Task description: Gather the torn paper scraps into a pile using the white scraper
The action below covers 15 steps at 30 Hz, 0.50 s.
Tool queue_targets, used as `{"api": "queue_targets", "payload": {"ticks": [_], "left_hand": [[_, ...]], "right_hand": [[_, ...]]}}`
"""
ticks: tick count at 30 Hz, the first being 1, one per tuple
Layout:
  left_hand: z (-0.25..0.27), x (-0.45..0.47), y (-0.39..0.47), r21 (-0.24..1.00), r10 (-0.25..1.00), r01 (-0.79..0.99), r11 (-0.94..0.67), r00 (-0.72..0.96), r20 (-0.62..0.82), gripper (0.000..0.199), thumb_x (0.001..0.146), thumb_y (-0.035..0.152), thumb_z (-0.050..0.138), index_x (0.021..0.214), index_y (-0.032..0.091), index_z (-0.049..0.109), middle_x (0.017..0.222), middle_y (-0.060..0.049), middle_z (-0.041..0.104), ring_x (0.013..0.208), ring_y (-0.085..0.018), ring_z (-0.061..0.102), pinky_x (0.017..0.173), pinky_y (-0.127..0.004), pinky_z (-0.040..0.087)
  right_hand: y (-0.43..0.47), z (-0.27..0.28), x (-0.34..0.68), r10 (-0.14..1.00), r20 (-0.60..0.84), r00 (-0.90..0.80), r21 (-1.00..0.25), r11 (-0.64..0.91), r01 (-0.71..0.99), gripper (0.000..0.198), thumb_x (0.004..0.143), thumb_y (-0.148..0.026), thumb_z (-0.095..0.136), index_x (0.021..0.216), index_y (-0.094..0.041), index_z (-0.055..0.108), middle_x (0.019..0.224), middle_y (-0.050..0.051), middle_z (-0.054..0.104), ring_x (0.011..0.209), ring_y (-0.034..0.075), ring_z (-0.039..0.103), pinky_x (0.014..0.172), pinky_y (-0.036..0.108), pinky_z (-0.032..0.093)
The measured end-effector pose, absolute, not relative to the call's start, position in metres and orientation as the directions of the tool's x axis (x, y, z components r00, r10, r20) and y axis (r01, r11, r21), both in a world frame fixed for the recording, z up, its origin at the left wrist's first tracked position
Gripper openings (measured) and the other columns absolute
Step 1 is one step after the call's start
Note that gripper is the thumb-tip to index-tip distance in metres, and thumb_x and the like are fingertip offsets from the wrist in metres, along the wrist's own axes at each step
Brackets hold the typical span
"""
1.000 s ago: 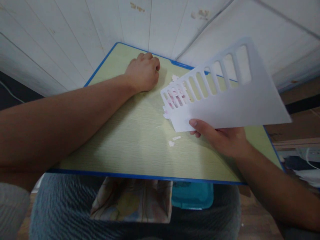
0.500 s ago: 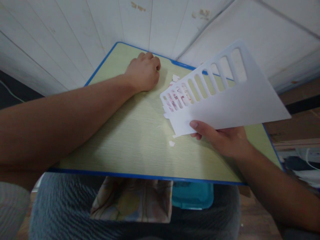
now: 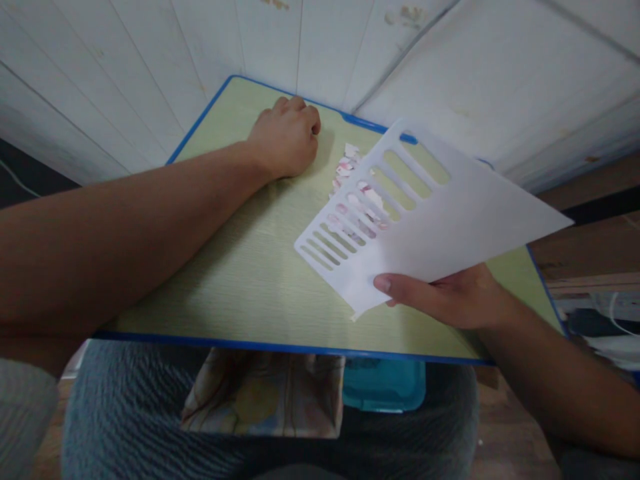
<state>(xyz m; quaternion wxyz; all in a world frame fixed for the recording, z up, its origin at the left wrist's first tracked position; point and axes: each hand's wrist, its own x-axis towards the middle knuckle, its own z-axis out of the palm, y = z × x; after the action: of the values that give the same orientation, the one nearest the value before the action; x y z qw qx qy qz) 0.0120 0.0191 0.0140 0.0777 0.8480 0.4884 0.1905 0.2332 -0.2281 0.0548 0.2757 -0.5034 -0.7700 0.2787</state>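
My right hand point(image 3: 445, 293) grips the lower edge of a white slotted sheet point(image 3: 480, 207), thumb on top and fingers beneath. Rounded slots of growing length run along the sheet's far-left edge. It is held tilted over the table, and a small strip sticks out at its near corner. Paper scraps point(image 3: 346, 167), white with pinkish red marks, lie on the tabletop beyond the sheet and show through its slots. My left hand point(image 3: 287, 137) rests as a closed fist near the back of the table, left of the scraps. Its palm side is hidden.
The light green table point(image 3: 225, 280) has a blue rim and stands against a white plank wall point(image 3: 200, 47). Below its front edge are a patterned fabric or paper bag point(image 3: 265, 400) and a teal container point(image 3: 385, 387). A cable point(image 3: 400, 60) runs down the wall.
The slotted sheet has swung down and toward me, its slotted end moving left and nearer, uncovering more scraps at the back. My left hand has stayed in place.
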Motion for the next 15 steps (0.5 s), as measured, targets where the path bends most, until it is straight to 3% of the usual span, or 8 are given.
{"api": "queue_targets", "payload": {"ticks": [3, 6, 8, 12, 15], "left_hand": [[0.014, 0.014, 0.019, 0.302, 0.854, 0.803, -0.514, 0.448, 0.264, 0.046, 0.11, 0.029, 0.053, 0.144, 0.036, 0.083, 0.16, -0.008, 0.073, 0.152, -0.04, 0.059, 0.13, -0.067, 0.052], [0.014, 0.015, 0.018, 0.273, 0.846, 0.807, -0.524, 0.458, 0.272, 0.047, 0.108, 0.017, 0.053, 0.144, 0.023, 0.083, 0.159, -0.016, 0.072, 0.153, -0.041, 0.061, 0.129, -0.067, 0.054], [0.014, 0.015, 0.019, 0.252, 0.844, 0.812, -0.527, 0.463, 0.271, 0.047, 0.108, 0.015, 0.054, 0.145, 0.02, 0.082, 0.158, -0.017, 0.072, 0.153, -0.042, 0.061, 0.128, -0.066, 0.055], [0.013, 0.014, 0.019, 0.262, 0.85, 0.814, -0.519, 0.457, 0.264, 0.048, 0.111, 0.022, 0.051, 0.143, 0.041, 0.082, 0.158, -0.006, 0.072, 0.153, -0.036, 0.06, 0.13, -0.061, 0.055], [0.014, 0.014, 0.017, 0.254, 0.85, 0.818, -0.517, 0.456, 0.264, 0.05, 0.109, 0.019, 0.052, 0.147, 0.03, 0.082, 0.161, -0.01, 0.072, 0.154, -0.038, 0.06, 0.131, -0.061, 0.054]], "right_hand": [[-0.228, 0.056, 0.234, 0.925, 0.192, -0.328, -0.774, 0.348, 0.529, 0.026, 0.093, -0.017, 0.088, 0.075, -0.029, 0.074, 0.065, -0.002, 0.075, 0.065, 0.024, 0.076, 0.067, 0.037, 0.067], [-0.225, 0.056, 0.23, 0.967, 0.147, -0.209, -0.832, 0.235, 0.502, 0.031, 0.102, -0.025, 0.085, 0.072, -0.027, 0.075, 0.064, -0.001, 0.077, 0.055, 0.021, 0.073, 0.054, 0.033, 0.063], [-0.223, 0.056, 0.226, 0.978, 0.122, -0.169, -0.838, 0.192, 0.511, 0.036, 0.105, -0.031, 0.084, 0.07, -0.028, 0.074, 0.064, -0.001, 0.077, 0.056, 0.02, 0.074, 0.055, 0.032, 0.064], [-0.22, 0.051, 0.224, 0.953, 0.152, -0.262, -0.782, 0.278, 0.558, 0.038, 0.106, -0.035, 0.084, 0.07, -0.029, 0.074, 0.067, -0.001, 0.079, 0.061, 0.021, 0.076, 0.066, 0.034, 0.068], [-0.219, 0.047, 0.226, 0.928, 0.223, -0.3, -0.737, 0.362, 0.571, 0.037, 0.107, -0.034, 0.083, 0.071, -0.03, 0.074, 0.069, -0.003, 0.08, 0.062, 0.021, 0.076, 0.079, 0.038, 0.071]]}}
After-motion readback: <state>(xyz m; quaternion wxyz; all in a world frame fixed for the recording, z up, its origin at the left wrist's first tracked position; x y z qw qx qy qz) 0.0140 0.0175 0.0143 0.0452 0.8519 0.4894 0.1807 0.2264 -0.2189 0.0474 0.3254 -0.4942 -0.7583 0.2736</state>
